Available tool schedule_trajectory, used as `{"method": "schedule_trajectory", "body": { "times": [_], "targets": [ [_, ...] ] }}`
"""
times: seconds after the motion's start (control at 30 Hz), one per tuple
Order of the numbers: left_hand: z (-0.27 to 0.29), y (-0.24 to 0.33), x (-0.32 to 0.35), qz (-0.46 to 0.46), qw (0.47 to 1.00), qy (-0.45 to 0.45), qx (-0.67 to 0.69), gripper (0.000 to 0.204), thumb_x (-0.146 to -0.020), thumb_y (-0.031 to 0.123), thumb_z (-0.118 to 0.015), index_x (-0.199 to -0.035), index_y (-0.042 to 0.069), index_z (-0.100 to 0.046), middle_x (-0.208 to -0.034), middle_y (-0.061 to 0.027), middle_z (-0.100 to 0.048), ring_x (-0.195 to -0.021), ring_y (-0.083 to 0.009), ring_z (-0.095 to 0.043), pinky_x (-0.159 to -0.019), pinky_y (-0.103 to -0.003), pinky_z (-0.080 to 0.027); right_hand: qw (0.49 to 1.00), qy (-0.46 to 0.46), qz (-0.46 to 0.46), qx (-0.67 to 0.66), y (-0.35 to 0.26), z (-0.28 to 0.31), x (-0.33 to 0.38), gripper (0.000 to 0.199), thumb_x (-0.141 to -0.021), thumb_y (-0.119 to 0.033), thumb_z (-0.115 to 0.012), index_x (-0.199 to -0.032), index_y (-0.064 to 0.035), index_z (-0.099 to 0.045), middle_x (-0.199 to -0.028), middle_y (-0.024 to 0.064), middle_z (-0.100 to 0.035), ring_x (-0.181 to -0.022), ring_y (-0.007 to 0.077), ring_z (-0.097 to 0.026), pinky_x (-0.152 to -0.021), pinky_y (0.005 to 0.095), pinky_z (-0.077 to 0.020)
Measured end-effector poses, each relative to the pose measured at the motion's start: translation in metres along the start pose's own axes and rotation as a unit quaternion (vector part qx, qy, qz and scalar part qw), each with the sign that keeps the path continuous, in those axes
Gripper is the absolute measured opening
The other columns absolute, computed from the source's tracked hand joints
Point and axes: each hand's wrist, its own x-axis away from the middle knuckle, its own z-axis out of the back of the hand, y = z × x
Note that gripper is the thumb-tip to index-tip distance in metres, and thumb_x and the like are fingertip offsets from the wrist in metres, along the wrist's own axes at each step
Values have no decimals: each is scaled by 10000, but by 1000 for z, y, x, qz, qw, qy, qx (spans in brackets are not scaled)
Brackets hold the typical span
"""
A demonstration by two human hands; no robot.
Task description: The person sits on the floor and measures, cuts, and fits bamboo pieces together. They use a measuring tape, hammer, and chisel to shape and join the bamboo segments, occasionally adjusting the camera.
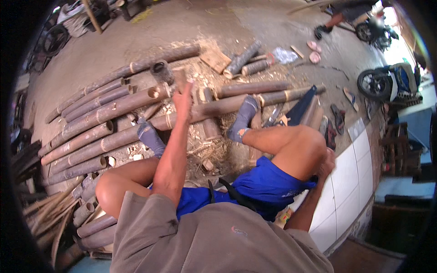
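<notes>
The person's left arm is stretching straight forward from the sleeve (141,218), elbow nearly unbent, and the left hand (183,101) is hovering above the bamboo, its back showing and its fingers pointing away from the body. A brown wood piece (180,77) is sitting right at those fingertips, jutting beyond them; blur is hiding whether the fingers are gripping it or only touching it. The right arm is bending outward, and the right hand (325,163) is resting by the outer side of the right knee (312,141), well apart from the bamboo; its fingers are too dim to tell whether they are curling or lying loose. Just left of the left hand, a thick pole (109,111) is ending in an open mouth, and a short dark tube (162,72) is standing just beyond it. Nearer the body, a long pole (200,112) is running crosswise below the hand, with the left sock (151,137) and right sock (247,113) resting on or against it. Pale chips (189,139) are scattering around the feet. Farther ahead, a flat board (215,58) is lying among shavings, with cut tubes (243,59) to its right. A saw (302,107) is leaning beyond the right foot, its dark blade slanting upward. Outward to the right, pink sandals (314,51) are lying on the floor, white tiles (348,179) are edging the work area, and a motorbike (391,84) is standing near another person's leg (334,20).
</notes>
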Motion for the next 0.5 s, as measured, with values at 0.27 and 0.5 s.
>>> {"method": "schedule_trajectory", "body": {
  "times": [0.27, 0.5],
  "targets": [
    [42, 28, -16, -75, 994, 64, 42, 370, -878, 378, -797, -958, 63, -619, -658, 20, -554, -524, -77, -504, -474, -266, -394, 719, -165, -382, -557, -204, -17, 12, 237, -985, -211, -627, -1133, -29, -663, -1143, 183, -666, -1044, 315, -658, -910, 391, -533],
    [75, 53, -83, -188, 969, 143, 72, 391, -999, 420, -665, -1097, 63, -540, -870, -22, -587, -794, -120, -535, -746, -300, -457, 740, -318, -283, -520, -207, -34, -49, 272, -977, -203, -633, -1174, -16, -648, -1167, 193, -664, -1064, 319, -655, -927, 402, -525]
  ]
}}
